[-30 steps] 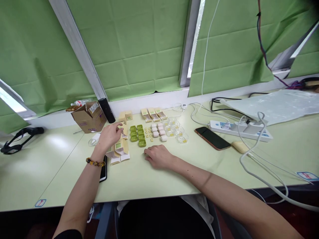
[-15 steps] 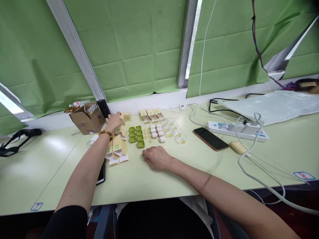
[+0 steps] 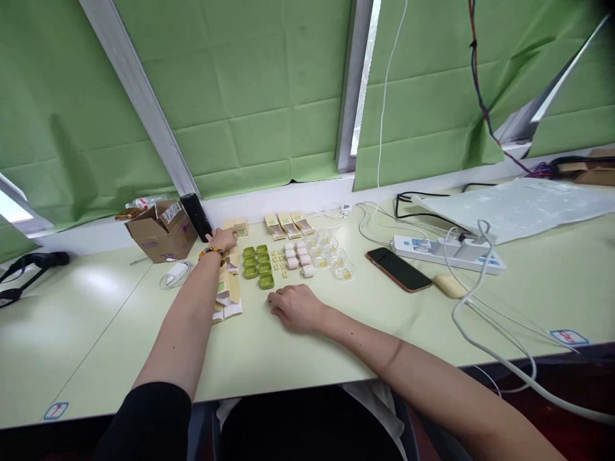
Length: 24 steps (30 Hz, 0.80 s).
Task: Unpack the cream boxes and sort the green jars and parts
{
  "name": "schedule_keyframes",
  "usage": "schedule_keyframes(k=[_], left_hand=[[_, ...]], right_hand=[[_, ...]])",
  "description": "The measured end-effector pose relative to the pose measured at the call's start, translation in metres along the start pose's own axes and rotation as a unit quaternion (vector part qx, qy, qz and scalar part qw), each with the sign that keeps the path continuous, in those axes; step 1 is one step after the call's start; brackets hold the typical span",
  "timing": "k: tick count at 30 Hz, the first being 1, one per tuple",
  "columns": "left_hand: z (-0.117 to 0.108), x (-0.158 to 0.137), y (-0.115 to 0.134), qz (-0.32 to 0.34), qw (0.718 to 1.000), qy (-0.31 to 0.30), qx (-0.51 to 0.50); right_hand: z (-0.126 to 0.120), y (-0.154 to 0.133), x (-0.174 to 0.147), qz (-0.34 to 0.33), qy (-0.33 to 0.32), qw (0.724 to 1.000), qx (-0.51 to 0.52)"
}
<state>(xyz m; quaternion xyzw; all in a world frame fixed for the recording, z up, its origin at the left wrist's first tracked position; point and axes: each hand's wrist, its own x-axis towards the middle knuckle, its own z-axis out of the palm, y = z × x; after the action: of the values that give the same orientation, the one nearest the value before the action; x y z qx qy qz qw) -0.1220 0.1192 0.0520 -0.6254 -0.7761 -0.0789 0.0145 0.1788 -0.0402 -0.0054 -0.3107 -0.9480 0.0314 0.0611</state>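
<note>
My left hand (image 3: 223,239), a beaded bracelet at its wrist, reaches to the back left of the table beside small beige cartons (image 3: 239,226). Thumb and fingers look apart; the fingertips are partly hidden, and I see nothing held. Open cartons (image 3: 227,298) lie partly behind my left forearm. My right hand (image 3: 298,308) rests on the table with loosely curled fingers and nothing visible in them. Just beyond it stand rows of green trays (image 3: 266,281), tiny yellow pieces (image 3: 284,274), pale pink earphone-like cases (image 3: 307,272) and clear plastic cups (image 3: 343,269).
Three cartons (image 3: 288,225) lie by the wall. A cardboard box (image 3: 166,235), black cylinder (image 3: 195,214) and white cable (image 3: 175,275) are at left. To the right are a phone (image 3: 398,269), cream oval object (image 3: 450,285), power strip (image 3: 446,254) and clear plastic sheet (image 3: 519,205).
My left hand has shifted slightly right and down, its forearm now covering more of the near cartons. The view has turned a little. My right hand stays resting.
</note>
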Motion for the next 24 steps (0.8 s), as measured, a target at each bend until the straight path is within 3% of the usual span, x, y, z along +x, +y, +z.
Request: schedule_keyframes(k=[7,11,14,17,20,24], left_hand=[[-0.023,-0.015,0.023,0.008,0.998,0.057,0.014],[-0.045,-0.037,0.046,0.091,0.984,0.152,-0.017],[-0.056,-0.074,0.062,0.168,0.964,0.193,-0.07],[-0.055,-0.129,0.074,0.243,0.945,0.184,-0.118],[-0.039,-0.184,0.08,0.288,0.941,0.117,-0.13],[-0.003,-0.233,0.085,0.319,0.936,0.066,-0.132]], right_hand=[[-0.001,-0.001,0.0,0.0,-0.002,1.0,-0.001],[-0.004,0.002,-0.001,-0.004,0.003,1.0,0.001],[-0.016,0.009,-0.004,0.003,0.037,0.999,0.001],[-0.039,0.02,-0.011,0.032,0.135,0.99,0.023],[-0.064,0.035,-0.02,0.079,0.239,0.965,0.068],[-0.072,0.057,-0.03,0.108,0.284,0.946,0.117]])
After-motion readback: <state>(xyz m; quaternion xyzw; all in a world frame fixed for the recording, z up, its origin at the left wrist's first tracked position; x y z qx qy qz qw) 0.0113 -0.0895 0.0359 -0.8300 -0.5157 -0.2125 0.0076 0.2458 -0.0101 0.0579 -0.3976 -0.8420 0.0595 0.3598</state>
